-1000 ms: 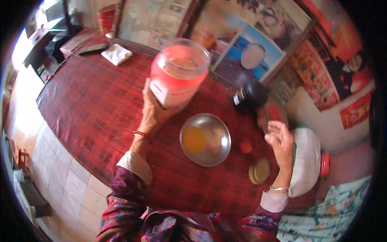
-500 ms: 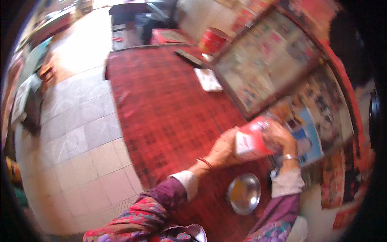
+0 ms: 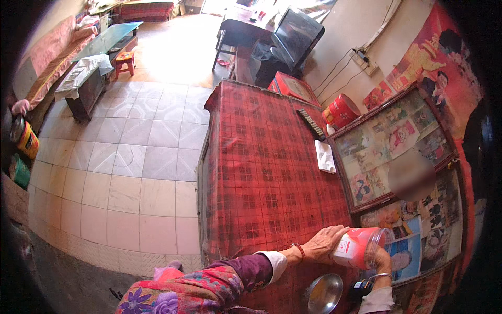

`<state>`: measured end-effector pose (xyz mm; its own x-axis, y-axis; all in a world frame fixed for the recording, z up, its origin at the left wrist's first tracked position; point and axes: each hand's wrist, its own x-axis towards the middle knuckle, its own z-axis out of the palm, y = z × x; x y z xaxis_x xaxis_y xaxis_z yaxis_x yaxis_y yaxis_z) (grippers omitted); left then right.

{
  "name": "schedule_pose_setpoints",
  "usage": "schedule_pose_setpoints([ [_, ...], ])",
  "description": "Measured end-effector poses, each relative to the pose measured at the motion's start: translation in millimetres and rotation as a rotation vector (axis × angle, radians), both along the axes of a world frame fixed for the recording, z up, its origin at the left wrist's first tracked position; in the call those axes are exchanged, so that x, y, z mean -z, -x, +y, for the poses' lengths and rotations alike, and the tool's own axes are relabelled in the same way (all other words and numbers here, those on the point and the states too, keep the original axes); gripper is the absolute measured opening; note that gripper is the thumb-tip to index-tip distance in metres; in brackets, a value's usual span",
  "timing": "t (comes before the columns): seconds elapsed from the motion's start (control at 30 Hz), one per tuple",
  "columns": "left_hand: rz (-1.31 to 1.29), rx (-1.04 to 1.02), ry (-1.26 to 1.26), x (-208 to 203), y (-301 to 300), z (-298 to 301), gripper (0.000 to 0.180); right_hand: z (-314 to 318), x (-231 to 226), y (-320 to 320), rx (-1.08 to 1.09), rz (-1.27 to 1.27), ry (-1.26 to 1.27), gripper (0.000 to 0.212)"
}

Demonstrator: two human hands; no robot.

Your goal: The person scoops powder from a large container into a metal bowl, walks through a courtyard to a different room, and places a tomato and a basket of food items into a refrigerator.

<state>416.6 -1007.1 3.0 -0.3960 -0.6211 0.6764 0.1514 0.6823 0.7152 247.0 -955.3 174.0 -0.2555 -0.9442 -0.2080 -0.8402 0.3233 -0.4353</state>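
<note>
A clear plastic jar point(image 3: 356, 248) with a red and white label lies tilted on its side above the right front of the table. My left hand point(image 3: 321, 246) is closed round its labelled end, thumb hidden. My right hand point(image 3: 383, 260) is at the jar's clear end, its fingers hidden by the plastic; whether they are inside the jar I cannot tell. Just below the jar, a shiny metal bowl point(image 3: 325, 294) sits on the red checked tablecloth point(image 3: 256, 193), a yellowish patch showing inside. A small black object with a label point(image 3: 362, 286) is beside my right wrist.
Framed photo boards point(image 3: 392, 141) lean against the wall at the right. A remote control point(image 3: 310, 123), folded white tissue point(image 3: 325, 156), red tin point(image 3: 341, 110) and red box point(image 3: 294, 89) line the table's far right. Left are a tiled floor point(image 3: 130, 157), low table point(image 3: 83, 78) and stool point(image 3: 125, 63).
The view has swung left and sharpened, so table, jar and hands appear farther right. Both hands stay at the jar; the right hand's fingers, partly visible before, are now hidden.
</note>
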Motion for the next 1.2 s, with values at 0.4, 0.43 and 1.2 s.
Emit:
schedule_pose_setpoints([
  [0.4,-0.022,0.023,-0.054,-1,-14,-1,0.106,-14,12,3,0.15,-0.323,0.242,0.033],
  [0.43,-0.012,0.018,-0.055,-2,-13,0,0.105,-17,9,2,0.095,-0.228,0.263,0.036],
  [1.2,-0.121,0.031,-0.103,-9,-9,-5,0.113,-15,-79,-40,-0.184,0.061,0.075,0.008],
])
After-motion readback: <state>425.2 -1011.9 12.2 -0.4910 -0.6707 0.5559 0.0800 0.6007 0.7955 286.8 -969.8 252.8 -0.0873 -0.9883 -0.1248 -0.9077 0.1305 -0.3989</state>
